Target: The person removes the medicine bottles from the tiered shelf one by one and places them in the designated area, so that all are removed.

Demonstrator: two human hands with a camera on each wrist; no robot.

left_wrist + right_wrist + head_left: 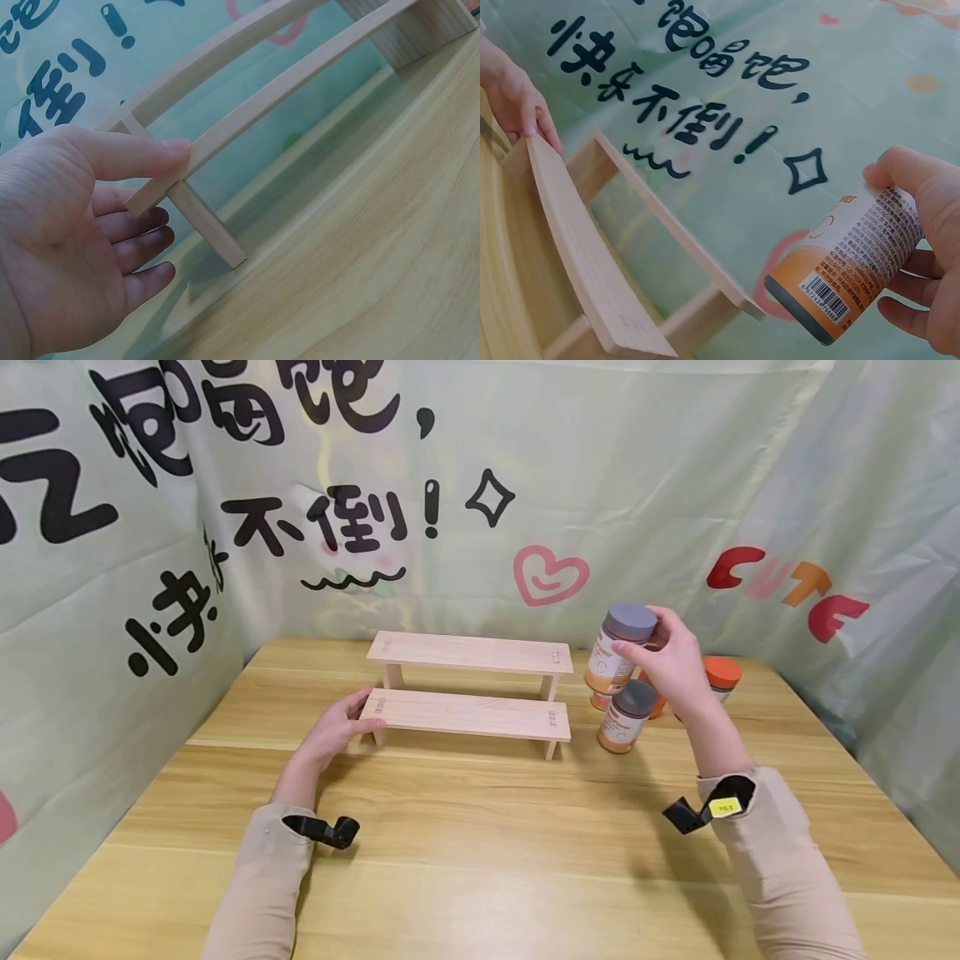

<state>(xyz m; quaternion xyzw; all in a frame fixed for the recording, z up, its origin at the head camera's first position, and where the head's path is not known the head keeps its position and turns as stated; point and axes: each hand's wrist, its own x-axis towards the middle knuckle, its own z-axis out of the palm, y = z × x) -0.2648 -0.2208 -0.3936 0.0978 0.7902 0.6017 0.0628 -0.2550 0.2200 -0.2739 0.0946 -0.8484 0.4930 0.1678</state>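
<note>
A pale wooden two-step display rack [465, 713] stands on the table. My left hand [333, 731] grips the left end of its lower board, thumb on top and fingers around the end, as the left wrist view shows. To the right of the rack, my right hand [670, 662] holds a supplement bottle [606, 662] with a grey lid and a white-and-orange label, raised above the table. In the right wrist view the bottle [847, 262] is tilted, its barcode and base showing, with thumb and fingers around its upper part.
Below the raised bottle stands another grey-lidded bottle [624, 720]. An orange-lidded bottle [722, 673] and other partly hidden ones sit behind the right hand and forearm. A printed cloth backdrop [450, 452] hangs behind the wooden table [465, 843].
</note>
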